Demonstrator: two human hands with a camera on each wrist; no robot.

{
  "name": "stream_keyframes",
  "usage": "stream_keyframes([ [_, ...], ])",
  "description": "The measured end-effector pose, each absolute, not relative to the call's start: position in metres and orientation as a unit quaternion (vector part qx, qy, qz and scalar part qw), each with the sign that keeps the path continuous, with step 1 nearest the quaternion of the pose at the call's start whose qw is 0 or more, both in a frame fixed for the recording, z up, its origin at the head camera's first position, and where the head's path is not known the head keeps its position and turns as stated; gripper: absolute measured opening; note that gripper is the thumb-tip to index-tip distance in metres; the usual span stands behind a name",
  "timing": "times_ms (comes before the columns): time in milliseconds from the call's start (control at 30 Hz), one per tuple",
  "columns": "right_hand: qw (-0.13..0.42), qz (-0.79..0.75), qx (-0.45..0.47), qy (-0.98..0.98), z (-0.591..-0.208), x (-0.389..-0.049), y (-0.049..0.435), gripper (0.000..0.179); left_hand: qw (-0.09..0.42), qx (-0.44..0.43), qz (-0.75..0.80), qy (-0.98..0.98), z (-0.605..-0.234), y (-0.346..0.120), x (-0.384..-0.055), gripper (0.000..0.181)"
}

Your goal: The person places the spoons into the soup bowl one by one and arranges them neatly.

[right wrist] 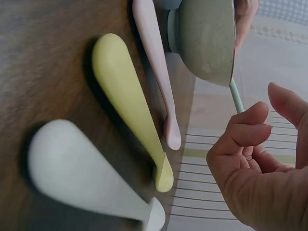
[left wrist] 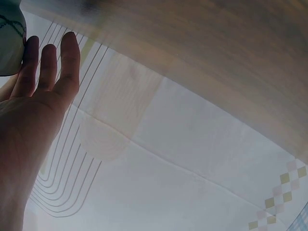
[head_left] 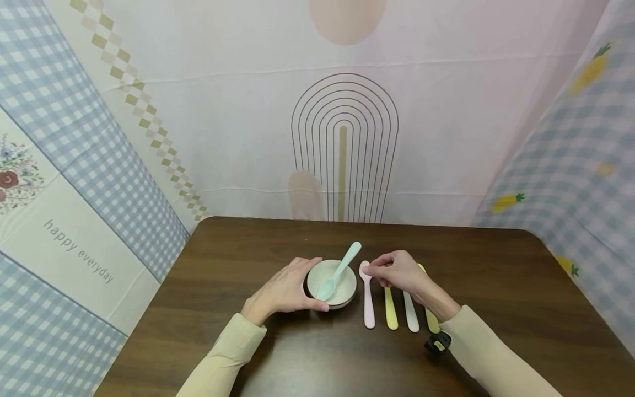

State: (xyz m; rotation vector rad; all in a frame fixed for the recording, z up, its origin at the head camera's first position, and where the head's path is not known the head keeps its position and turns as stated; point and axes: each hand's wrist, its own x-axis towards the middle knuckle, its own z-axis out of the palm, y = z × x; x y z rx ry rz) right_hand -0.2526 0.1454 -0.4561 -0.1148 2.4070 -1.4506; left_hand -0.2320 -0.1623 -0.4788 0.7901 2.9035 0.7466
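Observation:
A small bowl (head_left: 342,295), pale inside and greenish outside, stands on the table with a mint spoon (head_left: 353,251) leaning in it, handle past the far right rim. My left hand (head_left: 290,286) holds the bowl's left side, thumb at the near rim, fingers at the far one. Its greenish wall (left wrist: 10,45) shows beside the fingers in the left wrist view. My right hand (head_left: 399,270) hovers over the heads of the spoons, near the pink spoon (head_left: 369,303). In the right wrist view its fingers (right wrist: 250,115) are loosely bent, apart from the thumb, with nothing between them.
Right of the pink spoon lie a yellow spoon (head_left: 391,314), a white spoon (head_left: 411,314) and an olive-yellow spoon (head_left: 432,321), side by side with handles towards me. The brown table (head_left: 238,242) ends at a patterned cloth backdrop (head_left: 248,138).

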Motion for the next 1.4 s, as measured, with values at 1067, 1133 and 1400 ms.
stream_keyframes([
  [1067, 0.067, -0.363, -0.042, 0.928, -0.45, -0.201, 0.196, 0.025, 0.026, 0.252, 0.246, 0.935, -0.483, -0.162, -0.229, 0.115],
  [1133, 0.066, -0.358, -0.039, 0.931, -0.449, -0.198, 0.201, 0.025, 0.027, 0.252, 0.248, 0.935, -0.481, -0.162, -0.23, 0.115],
  [1400, 0.062, -0.347, -0.034, 0.935, -0.446, -0.192, 0.212, 0.027, 0.033, 0.243, 0.248, 0.937, -0.479, -0.162, -0.232, 0.116],
])
